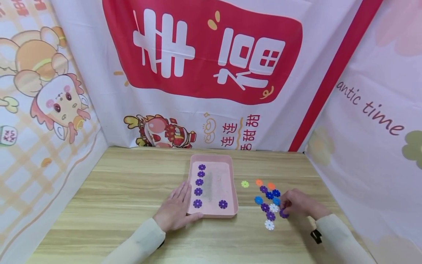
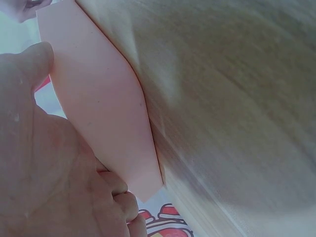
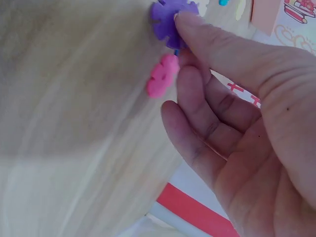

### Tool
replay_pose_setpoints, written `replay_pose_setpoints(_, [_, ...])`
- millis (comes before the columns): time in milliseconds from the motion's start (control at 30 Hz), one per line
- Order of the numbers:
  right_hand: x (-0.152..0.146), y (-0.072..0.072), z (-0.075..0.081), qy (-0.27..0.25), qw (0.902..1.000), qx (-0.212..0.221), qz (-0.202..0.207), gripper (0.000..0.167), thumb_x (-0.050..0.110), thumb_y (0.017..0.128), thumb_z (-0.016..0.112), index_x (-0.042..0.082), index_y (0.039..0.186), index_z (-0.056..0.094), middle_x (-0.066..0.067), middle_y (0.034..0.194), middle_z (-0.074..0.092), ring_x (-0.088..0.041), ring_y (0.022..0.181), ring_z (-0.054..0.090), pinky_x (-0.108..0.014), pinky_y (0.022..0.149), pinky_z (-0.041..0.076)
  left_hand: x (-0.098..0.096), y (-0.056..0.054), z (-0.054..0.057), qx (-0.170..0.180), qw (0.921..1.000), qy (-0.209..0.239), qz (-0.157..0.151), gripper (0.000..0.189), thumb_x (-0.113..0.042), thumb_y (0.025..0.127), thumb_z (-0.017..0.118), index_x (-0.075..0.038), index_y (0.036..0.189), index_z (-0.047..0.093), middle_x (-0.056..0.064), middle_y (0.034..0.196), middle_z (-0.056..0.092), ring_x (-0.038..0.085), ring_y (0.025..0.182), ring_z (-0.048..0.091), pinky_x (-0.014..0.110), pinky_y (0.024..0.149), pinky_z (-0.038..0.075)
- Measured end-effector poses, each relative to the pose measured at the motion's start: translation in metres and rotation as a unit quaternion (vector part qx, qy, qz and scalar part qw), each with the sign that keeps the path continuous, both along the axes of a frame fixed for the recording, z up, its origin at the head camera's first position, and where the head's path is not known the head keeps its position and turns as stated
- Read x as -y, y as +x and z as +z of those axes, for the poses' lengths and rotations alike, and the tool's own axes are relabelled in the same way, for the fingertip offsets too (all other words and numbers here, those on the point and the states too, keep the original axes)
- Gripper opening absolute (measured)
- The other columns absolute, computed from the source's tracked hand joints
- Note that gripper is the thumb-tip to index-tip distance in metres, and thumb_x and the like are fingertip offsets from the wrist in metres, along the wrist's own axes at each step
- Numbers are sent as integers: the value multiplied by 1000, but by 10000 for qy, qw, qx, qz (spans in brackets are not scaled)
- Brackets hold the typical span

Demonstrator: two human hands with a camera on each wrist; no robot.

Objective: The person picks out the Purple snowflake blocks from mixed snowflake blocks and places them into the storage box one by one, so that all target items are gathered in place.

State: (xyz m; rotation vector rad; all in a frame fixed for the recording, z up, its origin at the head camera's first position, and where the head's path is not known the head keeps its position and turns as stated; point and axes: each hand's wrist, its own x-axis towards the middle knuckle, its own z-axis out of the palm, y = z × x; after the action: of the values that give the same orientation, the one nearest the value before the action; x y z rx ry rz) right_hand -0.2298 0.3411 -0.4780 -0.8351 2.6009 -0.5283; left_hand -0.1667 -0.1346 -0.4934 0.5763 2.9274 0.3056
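A shallow pink tray [image 1: 234, 198] stands on the wooden table. Inside it, several purple snowflake discs [image 1: 198, 191] form a column along the left side, and one more purple disc [image 1: 223, 204] lies at the lower right. My left hand [image 1: 176, 207] rests against the tray's left wall, thumb at the near rim and fingers straight along the side. On the right, my right hand [image 1: 298, 202] pinches a purple snowflake disc [image 3: 168, 22] between thumb and fingertips. Close beside those fingers a pink disc [image 3: 162, 76] lies on the table, hidden behind the hand in the head view.
Loose snowflake discs lie right of the tray: a yellow-green disc [image 1: 245, 184], an orange disc [image 1: 258, 182], a light blue disc [image 1: 258, 200], a white disc [image 1: 269, 224] and several others. Printed cloth [image 1: 211, 121] walls the table at the back and both sides.
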Motion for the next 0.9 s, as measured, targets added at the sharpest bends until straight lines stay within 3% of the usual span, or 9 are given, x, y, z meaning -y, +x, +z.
replay_pose_setpoints(367, [15, -17, 35, 181, 9983, -452, 326, 18, 2, 94, 75, 14, 80, 76, 6, 76, 71, 0, 65, 56, -19, 59, 51, 0, 1, 2, -48, 10000, -7, -35, 109, -78, 98, 48, 5, 165, 24, 23, 176, 17, 40, 165, 17, 53, 135, 20])
replay_pose_setpoints(700, [73, -42, 72, 630, 9957, -571, 361, 12, 6, 98, 73, 12, 90, 80, -1, 83, 76, -4, 69, 58, -22, 68, 57, 0, 2, 2, -48, 10000, 10, -31, 108, -76, 99, 49, 6, 165, 23, 23, 176, 16, 40, 165, 17, 54, 135, 20])
replay_pose_setpoints(900, [112, -51, 89, 872, 9933, -640, 395, 9, 12, 99, 75, 18, 94, 80, 3, 88, 77, -5, 73, 62, -28, 77, 63, 0, 1, 1, -78, 10000, 7, -30, 107, -75, 99, 50, 5, 165, 24, 23, 176, 16, 40, 165, 17, 54, 135, 20])
